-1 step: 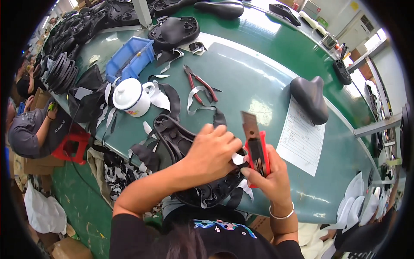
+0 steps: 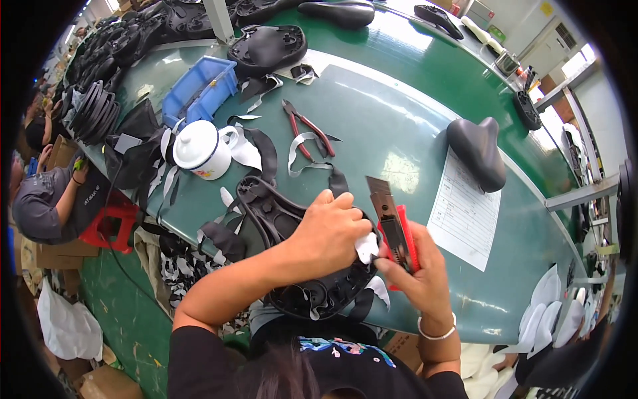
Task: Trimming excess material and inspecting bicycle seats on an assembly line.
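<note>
Probably stiff-shelled yet light, upturned black saddle pinned under clamped left hand, loose soft trim beside fingers. Right hand closed around red utility knife, blade bared — best gripped by handle only.

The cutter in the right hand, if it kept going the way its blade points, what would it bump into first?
The blade of the red utility knife in the right hand points up and away across the green table. Probably bare tabletop first; the red-handled pliers lie off to the left, though depth is unclear.
</note>
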{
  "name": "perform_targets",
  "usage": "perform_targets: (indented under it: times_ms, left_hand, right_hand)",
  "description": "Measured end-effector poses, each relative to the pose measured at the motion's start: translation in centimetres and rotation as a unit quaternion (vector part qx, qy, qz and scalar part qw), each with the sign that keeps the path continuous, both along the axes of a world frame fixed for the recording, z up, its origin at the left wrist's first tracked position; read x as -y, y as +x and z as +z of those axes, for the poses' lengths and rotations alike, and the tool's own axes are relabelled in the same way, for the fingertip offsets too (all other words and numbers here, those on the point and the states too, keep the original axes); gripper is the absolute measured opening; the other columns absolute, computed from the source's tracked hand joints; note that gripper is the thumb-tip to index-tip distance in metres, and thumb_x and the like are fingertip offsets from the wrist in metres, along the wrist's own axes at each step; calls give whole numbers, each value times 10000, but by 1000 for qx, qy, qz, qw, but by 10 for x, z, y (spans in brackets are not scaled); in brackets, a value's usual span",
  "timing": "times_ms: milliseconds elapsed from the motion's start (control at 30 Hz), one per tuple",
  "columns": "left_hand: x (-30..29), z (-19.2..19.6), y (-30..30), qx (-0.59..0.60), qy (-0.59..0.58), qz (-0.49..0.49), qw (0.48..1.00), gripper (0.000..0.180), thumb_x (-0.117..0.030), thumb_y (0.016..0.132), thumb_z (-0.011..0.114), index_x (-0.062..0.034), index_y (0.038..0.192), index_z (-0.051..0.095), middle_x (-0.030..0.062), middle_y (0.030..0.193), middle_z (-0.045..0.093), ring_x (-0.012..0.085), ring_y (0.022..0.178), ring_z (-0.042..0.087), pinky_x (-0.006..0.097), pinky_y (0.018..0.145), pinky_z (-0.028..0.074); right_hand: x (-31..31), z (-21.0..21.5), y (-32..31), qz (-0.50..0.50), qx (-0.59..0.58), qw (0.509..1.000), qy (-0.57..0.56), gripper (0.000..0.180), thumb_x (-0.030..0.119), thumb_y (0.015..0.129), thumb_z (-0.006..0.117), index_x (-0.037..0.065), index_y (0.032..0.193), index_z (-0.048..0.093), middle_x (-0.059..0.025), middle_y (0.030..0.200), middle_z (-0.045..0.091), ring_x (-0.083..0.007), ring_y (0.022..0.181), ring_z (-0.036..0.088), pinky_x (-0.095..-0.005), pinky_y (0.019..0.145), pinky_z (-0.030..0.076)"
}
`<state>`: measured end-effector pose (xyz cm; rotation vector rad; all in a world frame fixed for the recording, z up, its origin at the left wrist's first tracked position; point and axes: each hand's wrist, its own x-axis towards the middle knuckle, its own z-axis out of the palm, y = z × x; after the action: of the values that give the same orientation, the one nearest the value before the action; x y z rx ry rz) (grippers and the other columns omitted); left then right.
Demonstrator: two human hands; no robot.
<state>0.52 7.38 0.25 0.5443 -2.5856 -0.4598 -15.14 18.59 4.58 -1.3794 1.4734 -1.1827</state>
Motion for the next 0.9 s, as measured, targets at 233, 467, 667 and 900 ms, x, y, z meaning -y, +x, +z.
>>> perform_targets:
  times_ms: [233, 467, 667, 900]
  left_hand:
    - [7, 5, -1, -53, 186, -46, 980, 248, -148, 766, 622, -85, 558, 503, 9, 543, 429, 173, 642, 412, 329, 698, 267]
    - [19, 25, 15, -447, 642, 58, 620, 233, -186, 829, 503, -79, 623, 484, 34, 621, 495, 141, 627, 472, 270, 659, 351]
    - [15, 33, -5, -301, 149, 55, 940, 103, -86, 757, 619, -20, 761, 539, 75, 748, 543, 245, 642, 479, 337, 670, 414]
    - [70, 3, -4, -388, 237, 247, 856, 307, -169, 834, 651, -65, 573, 528, -15, 607, 491, 112, 680, 466, 294, 618, 364]
  right_hand:
    - [-35, -13, -39, 98, -479, 871, -35, 542, 86, 805, 666, 118, 1323, 509, -31, 657, 554, -164, 492, 516, -293, 442, 411]
    - [-83, -26, 17, -36, -466, 883, 51, 591, 161, 820, 656, 155, 1375, 454, -49, 589, 481, -221, 435, 488, -355, 406, 381]
    - [-37, -14, 5, -76, -516, 852, 48, 497, 190, 866, 593, 174, 1347, 471, -74, 601, 525, -265, 462, 533, -388, 420, 378]
    - [-46, -11, 25, -59, -547, 829, 103, 521, 186, 845, 608, 209, 1347, 471, -98, 609, 558, -305, 469, 529, -418, 437, 369]
